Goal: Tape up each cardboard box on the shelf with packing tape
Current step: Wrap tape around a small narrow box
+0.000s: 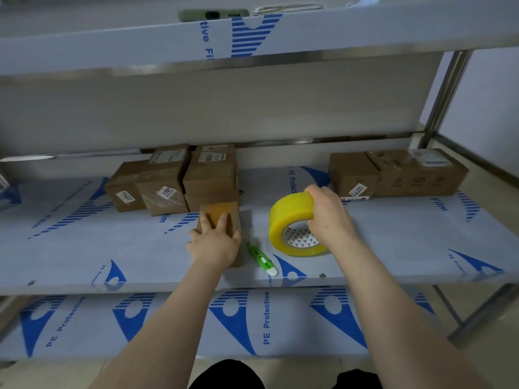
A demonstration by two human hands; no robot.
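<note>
A small cardboard box [217,213] sits near the front of the middle shelf [393,248], a strip of yellowish tape across its top. My left hand [214,242] lies flat on the box, fingers spread and straight. My right hand [327,211] grips a big yellow roll of packing tape [289,220] standing on edge just right of the box; fingers curl over the roll's top. A green and white box cutter [261,258] lies on the shelf between box and roll.
Several cardboard boxes [168,181] stand in a group at the back left, and more boxes [393,172] at the back right. A phone [213,14] lies on the upper shelf. A steel post [443,91] rises at the right. A lower shelf [252,318] runs below.
</note>
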